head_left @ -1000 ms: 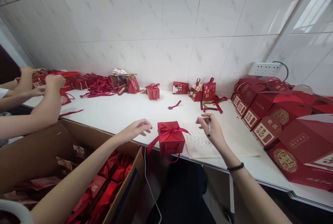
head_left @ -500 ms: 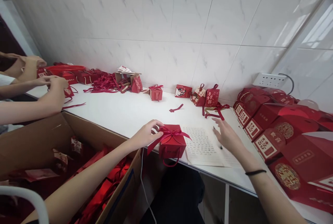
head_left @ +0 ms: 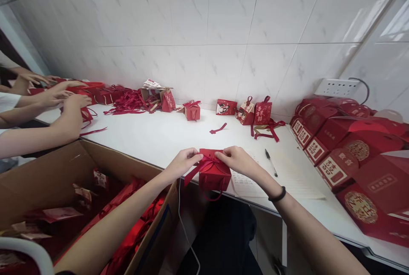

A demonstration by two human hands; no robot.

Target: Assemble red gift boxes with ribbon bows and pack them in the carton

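A small red gift box (head_left: 214,180) with a rope handle sits at the table's front edge. Across its top is a dark red ribbon bow (head_left: 209,163), one tail hanging down on the left. My left hand (head_left: 183,163) pinches the left side of the bow between thumb and fingers. From the other side, my right hand (head_left: 238,160) has its fingers closed on the bow's right part; the ribbon there is mostly hidden. Beside the box lies handwritten paper (head_left: 295,185), partly under my right forearm, with a black pen (head_left: 271,162) on it.
Red boxes (head_left: 347,151) are piled along the right, below a power strip (head_left: 337,87). Left of me stands a cardboard carton (head_left: 128,162) holding red items. Loose ribbons (head_left: 128,101) and small boxes line the wall. Other people's hands (head_left: 72,100) work at far left.
My right hand has left the pen and paper and come left onto the bow. The pen now lies on the paper. My left hand remains at the bow.
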